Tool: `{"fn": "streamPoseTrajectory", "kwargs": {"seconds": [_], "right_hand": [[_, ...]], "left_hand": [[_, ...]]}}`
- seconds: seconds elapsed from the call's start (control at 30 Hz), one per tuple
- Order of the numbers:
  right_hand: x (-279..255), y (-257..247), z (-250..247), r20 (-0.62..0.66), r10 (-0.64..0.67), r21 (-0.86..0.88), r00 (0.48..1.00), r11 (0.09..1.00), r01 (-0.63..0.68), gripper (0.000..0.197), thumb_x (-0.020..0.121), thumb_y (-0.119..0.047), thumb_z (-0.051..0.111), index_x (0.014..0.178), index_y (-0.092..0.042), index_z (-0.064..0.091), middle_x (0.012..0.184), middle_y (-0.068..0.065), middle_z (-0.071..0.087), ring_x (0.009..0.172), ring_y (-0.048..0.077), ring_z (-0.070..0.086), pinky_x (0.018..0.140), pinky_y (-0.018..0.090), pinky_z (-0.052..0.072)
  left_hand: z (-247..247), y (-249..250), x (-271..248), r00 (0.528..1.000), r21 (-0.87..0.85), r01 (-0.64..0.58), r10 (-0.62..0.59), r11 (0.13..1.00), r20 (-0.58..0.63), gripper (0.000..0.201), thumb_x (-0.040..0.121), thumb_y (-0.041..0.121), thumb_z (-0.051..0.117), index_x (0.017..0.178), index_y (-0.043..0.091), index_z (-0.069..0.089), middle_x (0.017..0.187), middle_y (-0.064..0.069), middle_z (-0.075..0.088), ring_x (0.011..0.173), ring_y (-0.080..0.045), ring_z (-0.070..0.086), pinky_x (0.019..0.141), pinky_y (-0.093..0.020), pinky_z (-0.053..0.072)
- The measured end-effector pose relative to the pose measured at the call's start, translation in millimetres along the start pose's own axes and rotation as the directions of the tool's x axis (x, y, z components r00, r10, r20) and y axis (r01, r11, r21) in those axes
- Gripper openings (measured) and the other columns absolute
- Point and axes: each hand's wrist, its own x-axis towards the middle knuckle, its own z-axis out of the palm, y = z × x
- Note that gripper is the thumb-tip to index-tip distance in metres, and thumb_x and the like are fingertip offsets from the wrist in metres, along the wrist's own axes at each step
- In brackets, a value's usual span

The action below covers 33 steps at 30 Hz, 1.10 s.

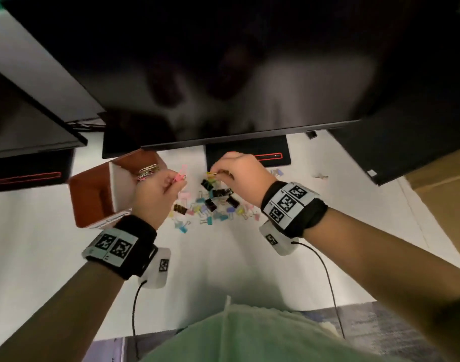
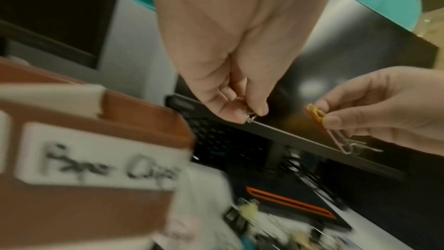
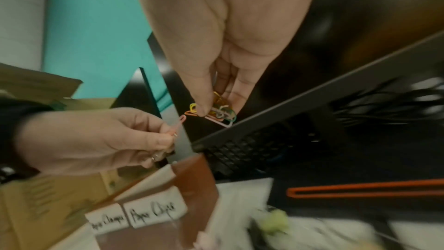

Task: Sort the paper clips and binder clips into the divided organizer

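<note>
A brown divided organizer (image 1: 93, 194) stands at the left of the white desk, and its labels (image 3: 153, 214) read "Paper Clamps" and "Paper Clips". Several paper clips (image 1: 147, 170) lie in its far compartment. My left hand (image 1: 175, 182) hovers beside the organizer and pinches a pink paper clip (image 1: 181, 175) (image 3: 179, 124). My right hand (image 1: 218, 173) pinches a tangled bunch of coloured paper clips (image 3: 217, 114) (image 2: 319, 117) above the pile. Black and pastel binder clips (image 1: 210, 205) lie scattered on the desk below both hands.
A large dark monitor (image 1: 223, 74) overhangs the work area, with its black base and red slot (image 1: 268, 155) just behind the pile. Another monitor (image 1: 27, 121) stands at the left. A cardboard box (image 1: 443, 194) sits at the right. Wrist cables (image 1: 328, 278) trail toward me.
</note>
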Motion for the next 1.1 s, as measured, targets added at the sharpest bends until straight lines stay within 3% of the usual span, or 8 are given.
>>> {"fn": "streamPoseTrajectory", "kwargs": {"seconds": [0.17,0.37,0.43,0.6,0.7,0.8,0.9,1.1], "right_hand": [[72.7,-70.1,56.2,0.012,0.015,0.042,1.0,0.999,-0.015,0.019,0.088,-0.011,0.056,0.102,-0.012,0.068,0.106,0.009,0.064,0.097,0.025,0.06,0.09,0.036,0.048],[109.4,-83.3,108.4,0.116,0.219,0.011,0.969,0.975,-0.221,0.027,0.088,-0.018,0.058,0.114,-0.011,0.061,0.11,0.012,0.066,0.103,0.029,0.061,0.092,0.037,0.048],[108.9,-82.4,112.4,0.111,0.201,0.034,0.973,0.978,-0.206,0.028,0.089,-0.019,0.058,0.116,-0.012,0.06,0.113,0.013,0.065,0.105,0.028,0.06,0.094,0.037,0.047],[85.7,-74.9,94.2,0.07,0.087,-0.004,0.994,0.996,-0.087,0.018,0.09,-0.019,0.055,0.095,-0.007,0.068,0.1,0.012,0.065,0.093,0.025,0.06,0.085,0.033,0.047],[49.2,-46.1,70.3,0.001,0.081,0.04,0.997,0.996,-0.081,0.011,0.086,-0.021,0.059,0.086,-0.014,0.068,0.094,0.002,0.061,0.078,0.018,0.059,0.078,0.033,0.051],[0.5,3.6,42.2,-0.016,0.171,-0.067,0.985,0.983,-0.171,0.013,0.086,-0.028,0.062,0.096,-0.02,0.064,0.098,0.0,0.06,0.088,0.02,0.059,0.077,0.033,0.051],[-55.1,53.8,15.9,-0.007,0.39,-0.152,0.921,0.91,-0.386,0.026,0.083,-0.034,0.066,0.104,-0.02,0.06,0.102,0.001,0.057,0.091,0.021,0.057,0.072,0.027,0.044],[-129.5,116.3,-10.2,0.088,0.68,-0.266,0.728,0.72,-0.641,0.049,0.076,-0.047,0.069,0.11,-0.016,0.052,0.11,0.008,0.054,0.099,0.03,0.056,0.082,0.036,0.047]], "left_hand": [[-62.5,-35.8,19.0,0.986,0.231,0.082,-0.045,0.97,-0.162,0.01,0.084,0.022,0.064,0.084,0.013,0.062,0.078,-0.001,0.064,0.072,-0.014,0.056,0.071,-0.027,0.044],[-68.0,-62.0,34.3,0.989,0.283,0.144,-0.134,0.948,-0.055,0.023,0.089,0.022,0.059,0.105,0.007,0.066,0.106,-0.009,0.068,0.097,-0.02,0.061,0.083,-0.026,0.043],[-67.2,-64.7,34.2,0.992,0.252,0.123,-0.114,0.96,-0.051,0.024,0.089,0.018,0.057,0.11,0.007,0.064,0.111,-0.009,0.067,0.1,-0.02,0.061,0.086,-0.026,0.044],[-56.0,-53.7,22.9,0.998,0.194,0.014,-0.001,0.981,-0.069,0.023,0.09,0.012,0.053,0.111,0.013,0.061,0.111,-0.005,0.064,0.1,-0.015,0.059,0.092,-0.029,0.047],[-32.4,-33.8,13.1,0.992,0.171,-0.117,0.124,0.978,-0.034,0.02,0.089,0.011,0.054,0.106,0.016,0.061,0.104,-0.003,0.062,0.089,-0.012,0.059,0.081,-0.025,0.052],[5.0,-8.8,-0.7,0.97,0.156,-0.215,0.192,0.964,0.145,0.019,0.089,0.015,0.056,0.107,0.017,0.059,0.097,0.001,0.058,0.077,-0.009,0.058,0.058,-0.012,0.048],[46.6,8.7,-10.1,0.935,0.144,-0.249,0.199,0.958,0.292,0.02,0.086,0.021,0.061,0.106,0.017,0.058,0.093,0.0,0.06,0.074,-0.011,0.059,0.065,-0.024,0.051],[132.8,27.8,-15.2,0.84,0.292,-0.321,0.129,0.901,0.526,0.025,0.083,0.032,0.065,0.097,0.012,0.061,0.093,-0.004,0.06,0.081,-0.019,0.059,0.074,-0.029,0.049]]}}
